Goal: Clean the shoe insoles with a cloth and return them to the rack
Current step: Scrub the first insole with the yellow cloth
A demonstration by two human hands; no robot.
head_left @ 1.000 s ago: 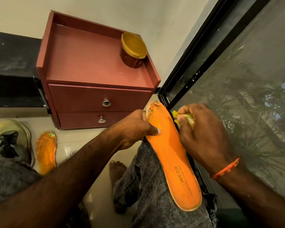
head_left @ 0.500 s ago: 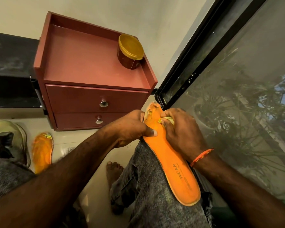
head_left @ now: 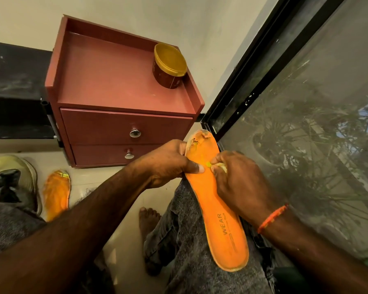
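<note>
An orange shoe insole point(head_left: 216, 211) lies along the person's right thigh, in grey jeans point(head_left: 191, 251), at the lower centre of the frame, its worn, torn toe end pointing up toward a black window frame point(head_left: 263, 66) and its heel end printed with the word "WEAR". The left hand point(head_left: 168, 162) grips the insole's left edge near the toe, thumb pressed on top and fingers wrapped underneath. The right hand point(head_left: 240, 185), with an orange thread bracelet point(head_left: 272, 218) at the wrist, presses on the middle of the insole, its fingers closed around a small yellow cloth point(head_left: 218, 165) of which only scraps show. At lower left, a second orange insole point(head_left: 56, 194) lies on the pale floor point(head_left: 123, 219) beside a yellow-green shoe point(head_left: 13, 179). Above the hands stands a small reddish-brown cabinet point(head_left: 115, 85) with two drawers, both shut, each with a round metal knob. On its tray-like top, at the right rear corner, sits a brown jar point(head_left: 169, 66) with its yellow lid closed; its contents cannot be seen.
</note>
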